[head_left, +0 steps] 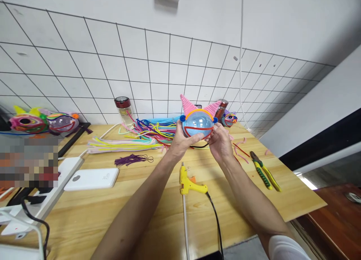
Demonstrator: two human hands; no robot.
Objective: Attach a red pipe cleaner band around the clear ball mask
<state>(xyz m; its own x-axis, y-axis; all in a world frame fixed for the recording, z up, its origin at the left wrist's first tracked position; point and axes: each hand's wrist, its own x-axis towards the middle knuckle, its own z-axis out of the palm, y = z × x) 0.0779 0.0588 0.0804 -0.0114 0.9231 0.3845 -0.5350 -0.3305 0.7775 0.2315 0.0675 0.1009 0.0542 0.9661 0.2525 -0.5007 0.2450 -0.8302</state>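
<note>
A clear bluish ball (199,121) with two pink pointed ears, an orange and pink arch, blue side pompoms and a red band is held up above the table. My left hand (182,141) grips its left side, the thumb lying along the lower front. On the right side, my right hand (220,141) has its fingers closed at the ball's edge, near the end of the red band. Below the hands lies a yellow glue gun (191,183) on the wooden table (158,215), with a stick in its rear and a black cord.
Colourful pipe cleaners (152,130) and a glass bottle (124,109) stand behind. Purple tassels (131,160), a white power bank (91,178) and a power strip (56,184) lie left; pliers (263,171) lie right. Decorated balls (62,122) sit far left, another (229,119) back right.
</note>
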